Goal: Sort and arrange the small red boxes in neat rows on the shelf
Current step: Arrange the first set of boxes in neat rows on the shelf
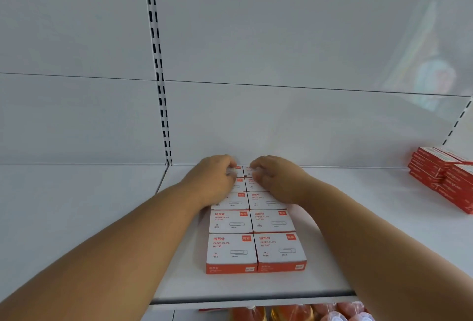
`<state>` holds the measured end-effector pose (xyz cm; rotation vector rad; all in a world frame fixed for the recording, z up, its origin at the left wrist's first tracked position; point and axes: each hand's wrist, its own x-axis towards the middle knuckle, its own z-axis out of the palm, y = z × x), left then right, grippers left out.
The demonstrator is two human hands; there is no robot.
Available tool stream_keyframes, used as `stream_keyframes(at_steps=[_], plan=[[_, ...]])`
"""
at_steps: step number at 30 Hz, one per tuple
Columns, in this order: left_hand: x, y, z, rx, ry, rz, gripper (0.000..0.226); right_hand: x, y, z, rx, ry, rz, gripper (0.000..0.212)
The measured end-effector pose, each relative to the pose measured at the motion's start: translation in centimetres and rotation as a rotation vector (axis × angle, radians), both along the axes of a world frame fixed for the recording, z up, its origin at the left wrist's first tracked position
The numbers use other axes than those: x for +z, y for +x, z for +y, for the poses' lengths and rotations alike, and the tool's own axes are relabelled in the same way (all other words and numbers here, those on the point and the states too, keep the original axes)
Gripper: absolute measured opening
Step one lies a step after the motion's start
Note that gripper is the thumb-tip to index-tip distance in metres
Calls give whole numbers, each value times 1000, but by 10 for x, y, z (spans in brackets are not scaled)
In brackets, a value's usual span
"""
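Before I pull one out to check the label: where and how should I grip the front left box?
Probably pinch the front left box across its depth, thumb on the red front face, fingers at its rear top edge, coming from the front and above. Its right side touches the front right box and its rear the next row, so only front, left and top are free.

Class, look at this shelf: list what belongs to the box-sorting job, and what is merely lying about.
Job:
paper clip boxes in two rows
left hand and right hand, both on the back boxes
shelf

Lying about:
stack of red boxes at right
packets on the lower shelf
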<state>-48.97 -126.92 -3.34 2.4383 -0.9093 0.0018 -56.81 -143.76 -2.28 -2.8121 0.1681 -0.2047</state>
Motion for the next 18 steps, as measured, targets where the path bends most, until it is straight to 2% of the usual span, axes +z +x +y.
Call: stream_keyframes(at_steps=[11,14,18], plan=[[-1,-1,-3,7,-14,-25,28,-1,0,2,-44,112,22,33],[8,-6,2,-6,-52,-26,32,8,-7,2,-71,201,42,36],[35,-31,18,-53,-63,-43,33,23,-32,6,-15,3,-31,39]])
